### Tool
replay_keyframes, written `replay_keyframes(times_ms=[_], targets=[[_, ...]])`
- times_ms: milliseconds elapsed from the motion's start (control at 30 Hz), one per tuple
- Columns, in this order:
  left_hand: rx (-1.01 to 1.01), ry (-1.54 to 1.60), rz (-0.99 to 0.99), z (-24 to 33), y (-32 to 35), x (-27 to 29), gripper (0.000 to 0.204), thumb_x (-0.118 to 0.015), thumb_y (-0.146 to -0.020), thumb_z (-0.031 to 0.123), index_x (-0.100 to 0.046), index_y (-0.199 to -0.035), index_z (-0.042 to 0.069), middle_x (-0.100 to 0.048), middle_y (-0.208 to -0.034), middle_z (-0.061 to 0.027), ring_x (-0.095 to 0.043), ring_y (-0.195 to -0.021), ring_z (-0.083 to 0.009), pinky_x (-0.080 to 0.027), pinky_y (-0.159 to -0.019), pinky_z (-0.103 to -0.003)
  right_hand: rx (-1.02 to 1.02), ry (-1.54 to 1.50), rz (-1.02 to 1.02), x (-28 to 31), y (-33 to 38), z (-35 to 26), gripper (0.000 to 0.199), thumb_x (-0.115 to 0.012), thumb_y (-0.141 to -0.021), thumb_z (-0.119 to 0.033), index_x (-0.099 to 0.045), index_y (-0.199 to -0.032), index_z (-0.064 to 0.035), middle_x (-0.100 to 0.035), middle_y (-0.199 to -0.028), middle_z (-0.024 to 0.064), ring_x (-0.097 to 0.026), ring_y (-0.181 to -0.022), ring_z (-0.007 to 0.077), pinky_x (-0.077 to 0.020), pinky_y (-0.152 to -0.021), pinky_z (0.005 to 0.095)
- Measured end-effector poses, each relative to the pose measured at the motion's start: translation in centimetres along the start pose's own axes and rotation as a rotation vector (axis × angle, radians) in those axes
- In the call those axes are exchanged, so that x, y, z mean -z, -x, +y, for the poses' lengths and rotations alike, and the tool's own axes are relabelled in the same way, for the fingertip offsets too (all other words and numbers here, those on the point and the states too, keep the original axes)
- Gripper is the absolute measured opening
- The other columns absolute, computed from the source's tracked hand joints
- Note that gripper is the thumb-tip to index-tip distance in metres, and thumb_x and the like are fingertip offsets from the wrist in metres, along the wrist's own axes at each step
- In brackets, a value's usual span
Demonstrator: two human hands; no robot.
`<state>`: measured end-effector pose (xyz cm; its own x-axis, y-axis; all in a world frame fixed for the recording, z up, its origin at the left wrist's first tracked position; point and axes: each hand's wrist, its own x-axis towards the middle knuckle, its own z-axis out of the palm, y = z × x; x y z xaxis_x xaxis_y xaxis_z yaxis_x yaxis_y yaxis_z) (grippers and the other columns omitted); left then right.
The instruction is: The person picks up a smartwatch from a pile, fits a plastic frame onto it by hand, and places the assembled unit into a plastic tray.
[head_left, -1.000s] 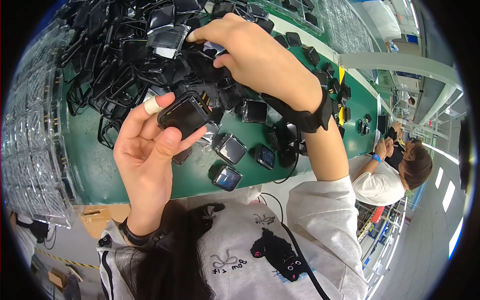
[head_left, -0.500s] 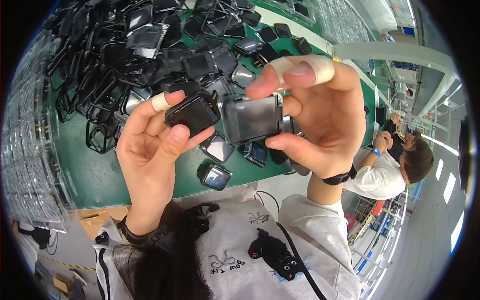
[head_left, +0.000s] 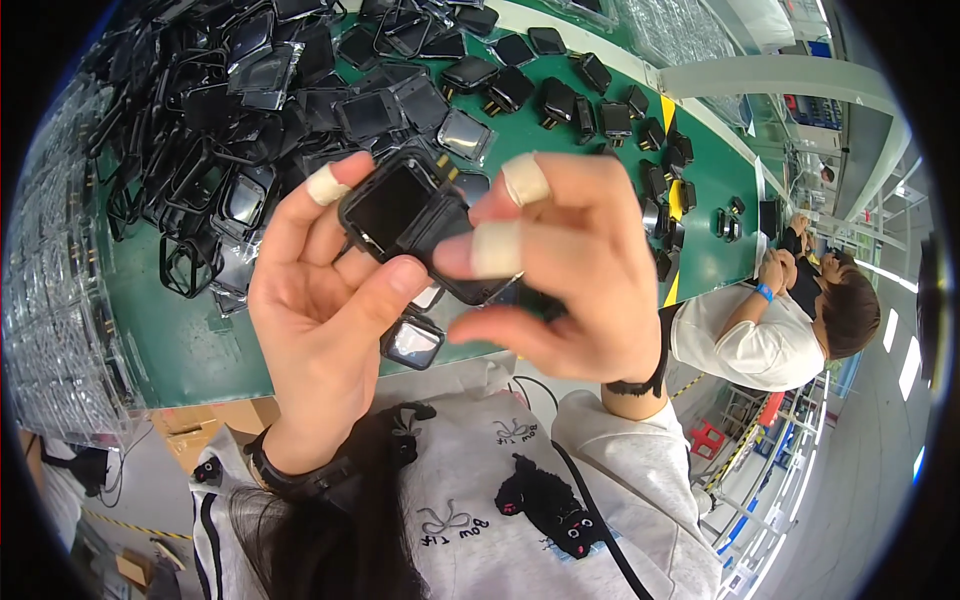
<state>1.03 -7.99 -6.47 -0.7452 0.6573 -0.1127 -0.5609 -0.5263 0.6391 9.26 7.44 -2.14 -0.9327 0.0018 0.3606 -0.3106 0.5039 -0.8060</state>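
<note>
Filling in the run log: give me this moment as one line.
left hand: holds square black part | right hand: presses second black part against it | below: green table, pile of black frames

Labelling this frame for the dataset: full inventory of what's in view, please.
Square black module: one, black, pinched between both hands.
Loose black parts: a heap, too many to count, upper left of the bench.
Small black blocks: about a dozen, spread along the bench's upper right.
Green bench: one, under everything.
Clear trays: a stack, left edge.
Co-worker: one, white top, right.
Left hand: taped fingertip, on the module.
Right hand: two taped fingers, on the module.
</note>
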Motion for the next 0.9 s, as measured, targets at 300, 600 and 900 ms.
replay_keyframes(times_ms=[300,600,900], targets=[[0.275,-0.164,-0.199,0.4,-0.4,-0.1,0.052,-0.055,-0.078,-0.019,-0.042,-0.127,-0.006,-0.055,-0.122,-0.0175,-0.061,-0.103,-0.0195,-0.052,-0.087,-0.029,0.176,-0.063,-0.19,3.5,0.1,1.5,0.01,-0.066,-0.076,-0.002,-0.066,-0.086,-0.0008,-0.058,-0.097,0.0154,-0.057,-0.082,0.0222,-0.0419,-0.058,0.0213],[0.214,-0.196,-0.174,-0.5,0.4,-0.6,0.052,-0.052,-0.078,-0.021,-0.041,-0.126,-0.006,-0.051,-0.125,-0.0171,-0.058,-0.109,-0.0214,-0.05,-0.093,-0.031,-0.335,0.058,0.135,1.0,0.1,-1.1,0.019,-0.07,-0.07,0.007,-0.065,-0.088,0.0012,-0.059,-0.084,0.0078,-0.054,-0.067,0.0139,-0.0407,-0.054,0.0213],[0.225,-0.254,-0.143,-0.2,0.4,-0.6,0.055,-0.055,-0.077,-0.021,-0.04,-0.127,-0.005,-0.05,-0.126,-0.0159,-0.056,-0.112,-0.0227,-0.05,-0.094,-0.032,-0.202,0.19,0.167,-0.3,1.1,-0.1,0.028,-0.071,-0.069,0.008,-0.061,-0.094,-0.001,-0.047,-0.111,0.0131,-0.055,-0.077,0.0138,-0.0423,-0.058,0.0222]])
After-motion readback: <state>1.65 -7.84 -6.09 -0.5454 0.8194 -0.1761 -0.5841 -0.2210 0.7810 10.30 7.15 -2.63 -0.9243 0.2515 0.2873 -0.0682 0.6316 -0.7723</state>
